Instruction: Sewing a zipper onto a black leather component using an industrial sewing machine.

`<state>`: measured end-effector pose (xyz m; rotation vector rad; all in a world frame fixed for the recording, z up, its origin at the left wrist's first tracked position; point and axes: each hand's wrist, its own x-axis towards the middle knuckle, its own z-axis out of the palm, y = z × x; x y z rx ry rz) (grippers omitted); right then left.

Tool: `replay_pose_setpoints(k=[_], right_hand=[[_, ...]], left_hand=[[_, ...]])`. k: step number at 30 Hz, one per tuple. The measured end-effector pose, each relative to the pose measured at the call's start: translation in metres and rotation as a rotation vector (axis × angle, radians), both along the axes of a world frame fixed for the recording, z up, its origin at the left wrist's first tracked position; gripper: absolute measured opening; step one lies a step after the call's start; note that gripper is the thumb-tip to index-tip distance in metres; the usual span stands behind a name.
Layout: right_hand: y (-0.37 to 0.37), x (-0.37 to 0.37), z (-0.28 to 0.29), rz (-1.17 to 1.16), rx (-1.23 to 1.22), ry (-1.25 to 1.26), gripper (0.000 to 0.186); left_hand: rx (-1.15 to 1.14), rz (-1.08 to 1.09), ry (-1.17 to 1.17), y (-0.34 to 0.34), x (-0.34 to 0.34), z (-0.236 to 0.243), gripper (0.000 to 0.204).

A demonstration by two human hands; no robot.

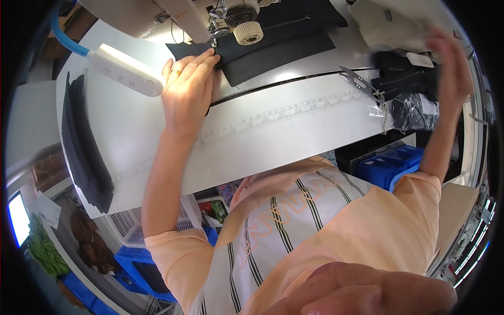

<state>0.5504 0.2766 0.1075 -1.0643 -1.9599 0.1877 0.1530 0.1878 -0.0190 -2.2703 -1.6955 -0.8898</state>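
Partly under the left grip [189, 86] — black cloth [278, 56].

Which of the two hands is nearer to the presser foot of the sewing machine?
Left. The left hand is at the black fabric, fingers right beside the presser foot. The right hand is raised, far to its right, beyond the scissors.
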Motion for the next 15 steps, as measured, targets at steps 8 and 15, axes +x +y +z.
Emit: replay_pose_setpoints(k=[8,15], right_hand=[[-0.003,-0.138,-0.115,0.332,0.146,-0.622,0.051],[-0.058,-0.115,-0.109,0.481,0.055,-0.462,0.053]], left_hand=[[0.008,-0.1,-0.06,-0.009,-0.006,-0.002,0.022],[-0.128,-0.091,0.083,-0.067,0.015,0.013,0.032]])
